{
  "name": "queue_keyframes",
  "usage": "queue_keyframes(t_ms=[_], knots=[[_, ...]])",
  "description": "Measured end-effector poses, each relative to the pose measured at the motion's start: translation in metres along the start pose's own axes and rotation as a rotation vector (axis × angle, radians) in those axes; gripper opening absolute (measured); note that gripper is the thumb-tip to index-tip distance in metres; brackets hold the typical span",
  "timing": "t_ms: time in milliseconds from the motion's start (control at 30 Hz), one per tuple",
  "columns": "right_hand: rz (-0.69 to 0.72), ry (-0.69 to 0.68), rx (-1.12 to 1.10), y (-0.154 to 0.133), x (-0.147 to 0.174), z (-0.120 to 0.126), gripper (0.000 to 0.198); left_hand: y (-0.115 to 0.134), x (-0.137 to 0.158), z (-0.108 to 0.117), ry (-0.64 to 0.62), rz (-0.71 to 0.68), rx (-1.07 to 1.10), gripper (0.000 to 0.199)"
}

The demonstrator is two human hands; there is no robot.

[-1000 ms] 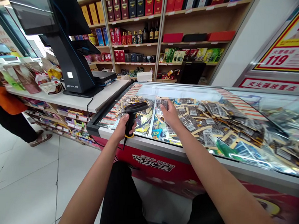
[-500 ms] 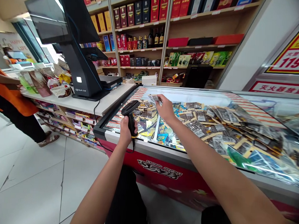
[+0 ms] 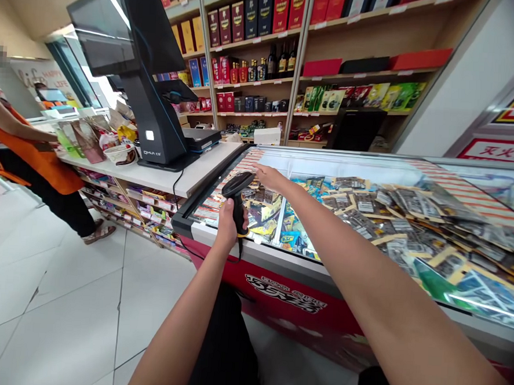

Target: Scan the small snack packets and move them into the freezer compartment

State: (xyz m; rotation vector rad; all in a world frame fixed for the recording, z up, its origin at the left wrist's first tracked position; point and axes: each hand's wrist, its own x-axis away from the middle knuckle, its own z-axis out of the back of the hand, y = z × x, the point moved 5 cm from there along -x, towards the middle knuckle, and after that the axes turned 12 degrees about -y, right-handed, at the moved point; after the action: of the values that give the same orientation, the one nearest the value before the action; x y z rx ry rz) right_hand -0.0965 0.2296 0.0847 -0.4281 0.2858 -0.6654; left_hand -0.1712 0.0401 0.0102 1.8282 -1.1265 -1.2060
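My left hand is wrapped around the handle of a black barcode scanner, held upright over the front edge of a chest freezer. My right hand reaches over the freezer's glass top, its fingers pointing left just behind the scanner's head. Those fingers look closed together; whatever they hold is hidden by the hand and the scanner. Under the glass lie several wrapped packs, mostly brown and grey, with blue and yellow ones at the left.
Left of the freezer, a counter bears a checkout terminal and a bowl. Behind stand shelves of boxes and bottles. A person in an orange apron stands at far left. The scanner's cable hangs along the freezer front.
My right hand has moved left to the scanner's head and turned; the small flat pack seen in its fingers is now out of sight. The view has swung slightly left.
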Motion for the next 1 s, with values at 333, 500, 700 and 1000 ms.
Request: queue_keyframes(t_ms=[333,500,700,1000], knots=[[-0.479,-0.17,0.254,0.088,0.106,0.031,0.051,0.003,0.0,-0.001,-0.006,-0.001,-0.018,0.06],[-0.464,-0.085,0.228,0.113,0.144,0.026,0.062,0.007,0.001,-0.005,-0.018,-0.004,-0.03,0.064],[-0.445,0.049,0.138,0.095,0.158,0.02,0.085,0.006,0.002,-0.006,-0.078,0.022,-0.035,0.06],[-0.201,0.199,-0.134,0.051,0.179,0.021,0.083,0.006,0.011,-0.014,-0.267,0.095,-0.078,0.06]])
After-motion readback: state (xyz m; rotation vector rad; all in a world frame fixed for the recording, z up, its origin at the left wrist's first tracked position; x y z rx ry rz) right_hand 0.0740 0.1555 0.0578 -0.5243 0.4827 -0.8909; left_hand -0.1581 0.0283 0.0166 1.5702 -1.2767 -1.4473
